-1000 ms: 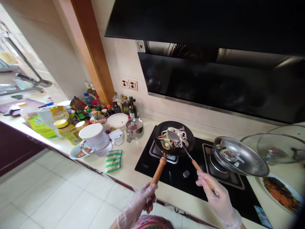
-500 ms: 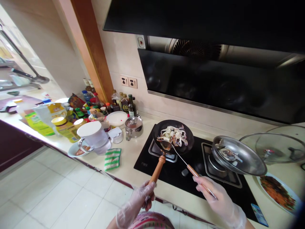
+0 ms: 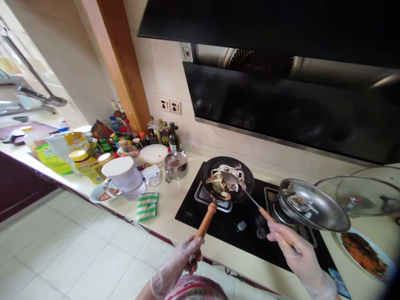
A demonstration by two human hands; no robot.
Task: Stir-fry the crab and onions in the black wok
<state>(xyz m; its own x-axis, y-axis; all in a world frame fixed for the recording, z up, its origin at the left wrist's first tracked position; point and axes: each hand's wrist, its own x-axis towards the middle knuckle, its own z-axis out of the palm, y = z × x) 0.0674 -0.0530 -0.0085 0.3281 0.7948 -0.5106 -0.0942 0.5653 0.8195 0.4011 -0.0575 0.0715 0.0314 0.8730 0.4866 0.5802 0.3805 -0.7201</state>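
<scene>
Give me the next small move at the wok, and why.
Probably slide the spatula under the seafood and turn it: the spatula's head sits on top of the pile, with pale strips covering the pieces beneath. The left hand grips the wooden handle of the wok, steadying it for the right hand.

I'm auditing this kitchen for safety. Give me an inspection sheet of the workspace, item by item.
surface: cream countertop around a black gas hob.
job's things: black wok on the left burner, holding seafood pieces, with the steel spatula blade inside it; steel pan tilted on the right burner.
clutter: bottles crowd the wall; white-lidded jug and green-striped cloth sit near the hob.
hands: gloved left hand grips the wok's wooden handle; gloved right hand grips the spatula's handle.
cables: nothing seen.
surroundings: black range hood, wall sockets, tiled floor.
</scene>
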